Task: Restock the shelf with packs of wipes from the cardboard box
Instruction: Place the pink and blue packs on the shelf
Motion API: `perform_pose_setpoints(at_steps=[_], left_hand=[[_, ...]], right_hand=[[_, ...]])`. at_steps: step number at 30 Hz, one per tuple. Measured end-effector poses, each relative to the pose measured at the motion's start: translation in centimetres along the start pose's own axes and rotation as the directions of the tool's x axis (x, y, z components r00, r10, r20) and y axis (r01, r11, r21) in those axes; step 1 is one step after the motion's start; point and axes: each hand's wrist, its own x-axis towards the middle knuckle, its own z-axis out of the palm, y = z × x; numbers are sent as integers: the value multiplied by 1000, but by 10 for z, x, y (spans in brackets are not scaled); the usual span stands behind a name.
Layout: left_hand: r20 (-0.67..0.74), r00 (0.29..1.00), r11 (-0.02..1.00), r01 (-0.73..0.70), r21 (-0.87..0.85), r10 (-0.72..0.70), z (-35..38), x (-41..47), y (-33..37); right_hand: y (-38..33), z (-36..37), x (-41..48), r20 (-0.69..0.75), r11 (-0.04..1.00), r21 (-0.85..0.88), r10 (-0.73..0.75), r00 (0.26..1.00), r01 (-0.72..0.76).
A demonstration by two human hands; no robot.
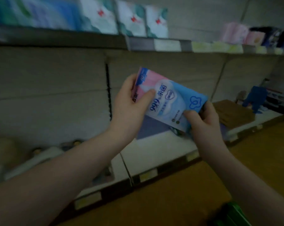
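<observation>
Pack [169, 98] of wipes in mid-air, tilted: my left hand [129, 101] grips its pink end, thumb across the face, while my right hand [201, 118] pinches the blue end. It hangs above the bare shelf [154, 149], short of the back panel [56, 95], touching nothing else. Held only by its ends, the soft pack could sag and slip if I free one hand early, or land askew by the front lip [147, 175] and tip off.
</observation>
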Motion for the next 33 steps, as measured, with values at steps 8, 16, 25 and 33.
perform_pose_setpoints(at_steps=[8,16,25,33], left_hand=[[-293,909,941,-227,250,297,-147,53,112],[-361,841,862,-214,460,402,-271,66,205],[-427,878,528,262,808,218,-373,115,209],[-539,836,473,436,766,102,-377,138,188]], right_hand=[[-84,178,34,155,949,199,-277,948,245],[-143,319,30,188,901,285,-386,903,326],[-145,425,78,237,899,-288,-266,934,329],[-139,448,80,291,759,-515,-282,914,399]])
